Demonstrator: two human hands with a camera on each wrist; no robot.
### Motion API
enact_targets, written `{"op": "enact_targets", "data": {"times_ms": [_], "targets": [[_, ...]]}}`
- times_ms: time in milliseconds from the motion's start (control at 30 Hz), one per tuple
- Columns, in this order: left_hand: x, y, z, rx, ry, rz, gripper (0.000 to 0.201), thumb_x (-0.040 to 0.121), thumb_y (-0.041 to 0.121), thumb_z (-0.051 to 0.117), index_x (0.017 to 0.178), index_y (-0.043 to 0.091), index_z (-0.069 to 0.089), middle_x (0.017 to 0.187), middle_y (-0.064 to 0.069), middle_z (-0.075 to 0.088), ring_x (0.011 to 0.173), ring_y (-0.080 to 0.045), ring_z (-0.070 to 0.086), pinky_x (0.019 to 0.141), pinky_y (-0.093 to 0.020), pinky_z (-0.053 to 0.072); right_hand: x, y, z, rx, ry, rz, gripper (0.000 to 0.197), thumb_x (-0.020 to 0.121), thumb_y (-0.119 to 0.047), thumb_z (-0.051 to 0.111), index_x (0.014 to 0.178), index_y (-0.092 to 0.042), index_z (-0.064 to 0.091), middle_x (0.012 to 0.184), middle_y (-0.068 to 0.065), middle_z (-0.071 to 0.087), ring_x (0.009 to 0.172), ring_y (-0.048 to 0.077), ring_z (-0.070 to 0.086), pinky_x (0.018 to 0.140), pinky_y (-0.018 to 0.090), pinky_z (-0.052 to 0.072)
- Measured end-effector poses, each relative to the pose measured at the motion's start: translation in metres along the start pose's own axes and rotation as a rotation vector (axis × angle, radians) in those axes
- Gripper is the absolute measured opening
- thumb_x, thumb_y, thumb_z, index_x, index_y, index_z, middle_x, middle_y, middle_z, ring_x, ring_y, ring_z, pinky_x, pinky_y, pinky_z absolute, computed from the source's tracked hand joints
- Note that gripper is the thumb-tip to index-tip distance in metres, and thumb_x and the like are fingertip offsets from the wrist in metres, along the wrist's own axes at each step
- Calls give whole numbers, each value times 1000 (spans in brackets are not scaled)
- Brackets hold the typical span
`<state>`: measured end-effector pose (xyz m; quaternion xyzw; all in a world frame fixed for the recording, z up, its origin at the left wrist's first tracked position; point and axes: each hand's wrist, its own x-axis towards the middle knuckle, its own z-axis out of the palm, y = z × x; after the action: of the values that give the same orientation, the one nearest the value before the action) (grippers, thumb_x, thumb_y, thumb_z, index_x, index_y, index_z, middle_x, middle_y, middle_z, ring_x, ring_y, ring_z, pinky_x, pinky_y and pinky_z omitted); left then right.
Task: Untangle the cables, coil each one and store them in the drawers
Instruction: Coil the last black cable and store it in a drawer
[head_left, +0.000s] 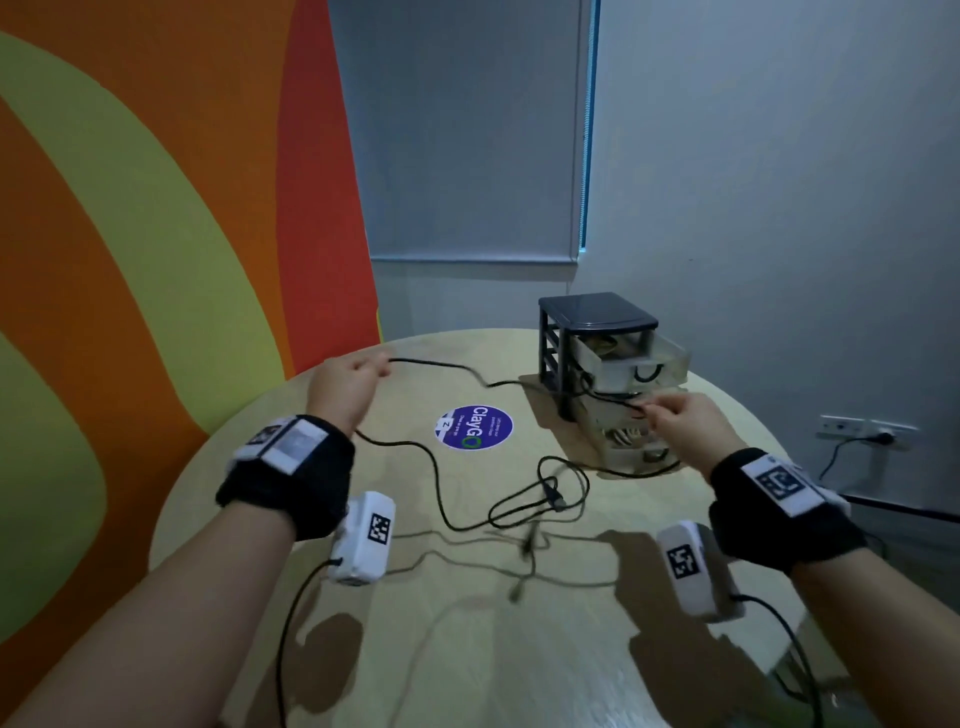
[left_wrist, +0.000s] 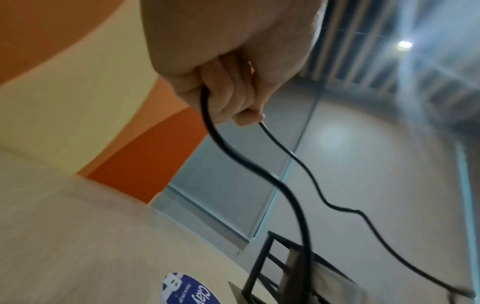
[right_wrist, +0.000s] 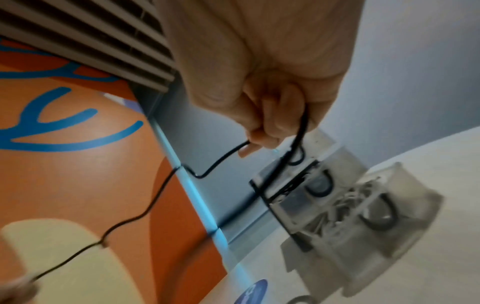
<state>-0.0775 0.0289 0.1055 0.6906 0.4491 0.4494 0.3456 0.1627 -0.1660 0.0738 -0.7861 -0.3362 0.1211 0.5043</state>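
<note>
- The left hand (head_left: 345, 387), at ten o'clock on the table (head_left: 467, 649), has its fingers (left_wrist: 233, 102) curled round the black cable (head_left: 441, 366).
- The right hand (head_left: 685, 426), fingers (right_wrist: 262, 131) pinching the same cable, is at two o'clock before the drawers (head_left: 618, 384).
- Loose loops lie at the centre.
- Advice: keep the span taut and gather even loops toward one hand, so the slack doesn't snag.

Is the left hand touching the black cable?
Touching. In the left wrist view, the left hand has its fingers curled round the black cable, which runs out below them.
</note>
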Motion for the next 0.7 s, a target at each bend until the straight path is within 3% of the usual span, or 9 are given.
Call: {"op": "enact_targets", "data": {"times_ms": [67,100,167,200,267,333,400,567,700], "targets": [[11,-14,-11,-20,73,-96,29,93,27,54,89,1,67,84,-32,62,80,-44,55,71,-41,42,5,11,-9,30,38,53,18,94,-10,51,94,1,66,68,5,54,61,16,45,51,22,32],[14,-19,-16,-42,94,-123,31,93,29,54,89,0,67,78,-28,62,77,-43,54,71,-42,43,5,16,-13,38,33,71,17,93,-15,56,85,-1,63,63,3,49,58,15,42,51,24,30],[16,-24,-26,-82,145,-160,36,91,32,57,86,-2,67,57,-13,48,62,-30,43,64,-35,35,4,21,-18,69,27,59,27,88,-19,63,67,-9,49,60,2,43,56,14,38,51,24,30],[16,-26,-30,-89,174,-169,36,89,34,60,74,1,65,53,-8,40,59,-25,38,61,-31,32,3,23,-19,102,42,47,33,87,-17,64,64,-12,43,59,2,42,55,14,37,51,22,30],[13,-26,-36,-98,211,-152,47,83,37,67,52,13,43,52,-7,29,54,-24,29,53,-30,24,4,28,-20,121,80,33,37,86,-12,65,61,-14,38,59,1,41,55,13,37,51,23,30],[10,-23,-36,-139,226,-120,55,80,38,70,50,16,29,52,-6,23,50,-22,24,51,-30,21,7,31,-19,90,118,31,36,84,-8,66,62,-15,38,58,1,41,55,14,37,53,26,27],[10,-22,-33,-198,217,-95,55,81,35,69,50,18,28,53,-5,21,50,-20,21,52,-29,21,9,33,-15,82,120,30,34,81,-4,68,63,-15,41,59,1,42,57,16,39,54,26,29],[9,-20,-23,-89,104,28,36,82,19,65,54,13,43,50,-1,26,53,-19,22,55,-29,21,1,21,-5,122,-55,-23,28,74,2,73,79,-15,52,65,0,35,57,14,36,53,23,32],[-6,-27,-3,211,-203,60,18,83,17,65,67,8,63,60,-2,47,54,-15,38,51,-26,28,-5,6,8,140,-168,-116,35,74,17,61,83,-16,52,68,-1,34,59,11,35,55,20,35]]}}
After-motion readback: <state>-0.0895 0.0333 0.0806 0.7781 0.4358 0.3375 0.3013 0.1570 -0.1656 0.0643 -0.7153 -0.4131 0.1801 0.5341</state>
